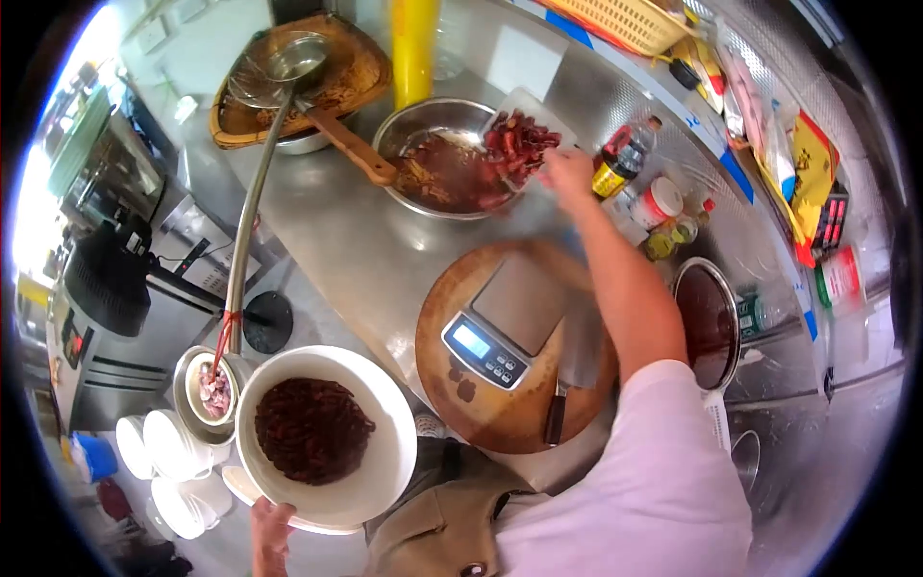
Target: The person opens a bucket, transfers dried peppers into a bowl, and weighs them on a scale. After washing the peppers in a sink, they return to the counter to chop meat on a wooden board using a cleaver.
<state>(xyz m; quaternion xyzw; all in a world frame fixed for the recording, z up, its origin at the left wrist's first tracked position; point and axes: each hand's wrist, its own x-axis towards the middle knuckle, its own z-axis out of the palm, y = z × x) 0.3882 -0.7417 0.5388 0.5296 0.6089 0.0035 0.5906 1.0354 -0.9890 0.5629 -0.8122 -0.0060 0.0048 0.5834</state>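
Note:
My right hand (569, 173) grips a clear plastic container (550, 113), tilted over a steel bowl (389, 130). Dried red chilies (519, 144) lie in the container and spill toward the bowl, where dark reddish, spice-like contents (447, 173) sit. At the lower left, my left hand (274, 519) is closed on the rim of a white bucket (399, 442). Dark red dried chilies (312, 430) cover part of the bucket's bottom. A digital scale (490, 346) rests on a round wooden chopping board (452, 404), with a cleaver (567, 385) beside it.
A wooden-handled tool (351, 144) lies across the bowl's left edge. Beyond stands a basket (370, 58) with a long-handled ladle (296, 60). Bottles (627, 159) and a pot of dark liquid (707, 327) line the right. White buckets (178, 447) stand lower left.

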